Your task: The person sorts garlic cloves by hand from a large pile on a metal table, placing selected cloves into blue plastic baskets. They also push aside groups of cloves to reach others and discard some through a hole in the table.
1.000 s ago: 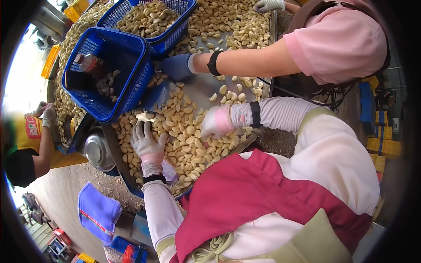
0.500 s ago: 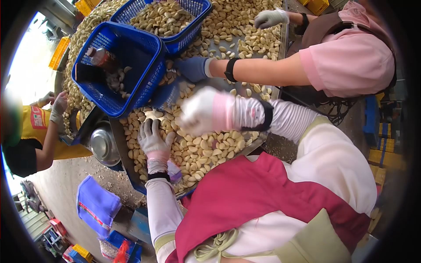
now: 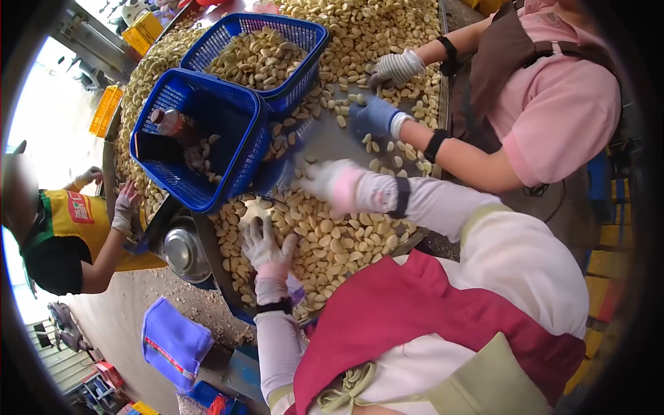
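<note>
My left hand [image 3: 266, 247], in a pale glove with a pink cuff, lies with spread fingers on a layer of cream-coloured garlic cloves [image 3: 339, 235]. To its right, my right hand [image 3: 328, 182] is over the upper edge of that layer, beside a bare strip of the metal table [image 3: 321, 146]. Motion smears its fingers, so whether it holds any cloves does not show. Just beyond my hands stands a blue basket [image 3: 242, 162] holding a bottle [image 3: 169, 123], a dark flat item and a few cloves.
A second blue basket [image 3: 315, 52] full of cloves stands behind the first. At right, a co-worker's blue-gloved hand [image 3: 373, 116] and white-gloved hand [image 3: 398, 68] work among cloves. Another person [image 3: 69, 221] stands at left, near a metal bowl [image 3: 185, 250].
The view has shifted, moving most things slightly right. My right hand has gone from a blurred, closed-looking shape to a more stretched one. The co-worker's blue glove has drawn back from the basket.
</note>
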Motion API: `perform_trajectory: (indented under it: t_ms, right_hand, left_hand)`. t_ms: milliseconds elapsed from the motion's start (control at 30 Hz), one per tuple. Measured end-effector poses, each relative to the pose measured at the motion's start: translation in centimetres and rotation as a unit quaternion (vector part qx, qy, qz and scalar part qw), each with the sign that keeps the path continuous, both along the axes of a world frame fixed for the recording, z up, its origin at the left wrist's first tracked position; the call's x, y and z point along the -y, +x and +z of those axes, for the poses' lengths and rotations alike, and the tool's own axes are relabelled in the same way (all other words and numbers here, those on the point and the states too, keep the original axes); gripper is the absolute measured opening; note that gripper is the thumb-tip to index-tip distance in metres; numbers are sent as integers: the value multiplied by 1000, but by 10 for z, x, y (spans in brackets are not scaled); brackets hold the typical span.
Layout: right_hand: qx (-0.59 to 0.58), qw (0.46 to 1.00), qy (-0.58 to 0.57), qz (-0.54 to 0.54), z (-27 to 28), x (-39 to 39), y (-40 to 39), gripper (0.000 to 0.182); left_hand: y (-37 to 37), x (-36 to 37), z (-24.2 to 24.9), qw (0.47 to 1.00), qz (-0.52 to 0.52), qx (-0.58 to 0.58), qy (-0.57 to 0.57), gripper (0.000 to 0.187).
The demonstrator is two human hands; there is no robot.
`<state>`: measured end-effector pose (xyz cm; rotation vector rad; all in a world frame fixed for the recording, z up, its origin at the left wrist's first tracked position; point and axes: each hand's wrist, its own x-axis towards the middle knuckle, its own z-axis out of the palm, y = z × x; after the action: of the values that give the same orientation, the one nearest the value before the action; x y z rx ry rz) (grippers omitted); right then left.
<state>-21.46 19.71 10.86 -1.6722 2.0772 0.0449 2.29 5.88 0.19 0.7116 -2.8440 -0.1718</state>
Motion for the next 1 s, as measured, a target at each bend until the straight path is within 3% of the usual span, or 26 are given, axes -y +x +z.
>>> perform_trajectory:
  t_ms: [33, 100, 133, 167, 200, 233, 267, 300, 333, 367, 400, 467, 533, 567, 600, 633, 667, 700, 767, 800, 833, 867, 900, 933, 967, 1000]
  right_hand:
    - [-5, 998, 58, -32, -1, -19, -4, 109]
    - [34, 984, 171, -43, 3, -47, 5, 121]
    - [66, 978, 195, -36, 1, -56, 14, 123]
    - [92, 982, 161, -43, -15, -60, 31, 120]
    - [119, 983, 128, -50, -31, -64, 49, 117]
    - [138, 975, 168, -48, -19, -51, 63, 105]
    - [165, 986, 9, 35, -94, -57, 82, 88]
    - [299, 935, 178, -74, -64, -30, 96, 75]
    - [201, 975, 84, 41, -42, -24, 104, 69]
    - [315, 947, 62, 29, -79, 1, 123, 68]
    - [315, 947, 57, 29, -113, 12, 133, 68]
    - [201, 953, -193, 121, -69, 34, 126, 67]
    - [8, 985, -67, 160, -8, 51, 81, 73]
    - [48, 976, -191, 96, -45, 36, 61, 81]
    - [47, 976, -188, 97, -46, 14, 51, 81]
    - [-11, 964, -206, 166, -45, -6, 42, 77]
    - [-68, 944, -222, 235, -44, -15, 33, 73]
    - [-67, 945, -217, 234, -39, -11, 25, 73]
    - [185, 969, 23, 162, -29, 2, -10, 75]
    - [159, 982, -85, 63, -38, 7, -36, 69]
    - [86, 991, -103, -12, -18, 10, -63, 64]
    - [-3, 995, 9, -103, 6, 12, -83, 59]
    - [-102, 966, 168, -170, -13, 15, -105, 61]
    - [-156, 958, 169, -168, -19, -4, -112, 66]
    - [-114, 961, 176, -183, -30, -21, -107, 73]
    - [-53, 966, 144, -207, -34, -40, -87, 77]
  left_hand:
    - [6, -3, 6, 1000, 2, 3, 3, 72]
    - [25, -8, 17, 948, 8, -38, 315, 52]
    - [35, -4, 16, 948, 8, -35, 315, 52]
    - [47, 3, 13, 837, 175, -65, 515, 44]
    - [56, 7, 11, 656, 332, -89, 672, 36]
    - [57, 8, 22, 559, 376, -112, 730, 38]
    - [63, 9, 20, 560, 379, -112, 728, 38]
    - [71, 11, 14, 556, 350, -58, 752, 48]
    - [79, 12, 7, 549, 320, -1, 772, 61]
    - [86, 12, -2, 756, 144, 10, 639, 56]
    - [92, 13, -11, 893, -47, 20, 448, 50]
    - [110, 19, -23, 807, 69, 10, 586, 62]
    - [98, 10, 22, 914, 25, 94, 395, 66]
    - [105, 14, 12, 912, 13, 110, 395, 69]
    - [112, 15, -3, 911, 13, 108, 398, 69]
    - [116, 16, -15, 805, 124, 17, 580, 69]
    - [120, 16, -28, 647, 227, -74, 725, 69]
    - [91, 0, 16, 616, 325, -81, 713, 53]
    - [79, 3, 15, 615, 341, -71, 707, 43]
    - [77, 5, 14, 618, 359, -66, 697, 35]
    - [81, 9, -3, 642, 330, -98, 685, 24]
    - [78, 8, -7, 642, 331, -99, 684, 24]
    - [68, 5, -9, 816, 220, -128, 519, 23]
    - [57, 5, -9, 933, 91, -147, 317, 23]
    - [47, 7, -4, 961, 53, -112, 246, 28]
    - [36, 5, 6, 961, 53, -113, 248, 28]
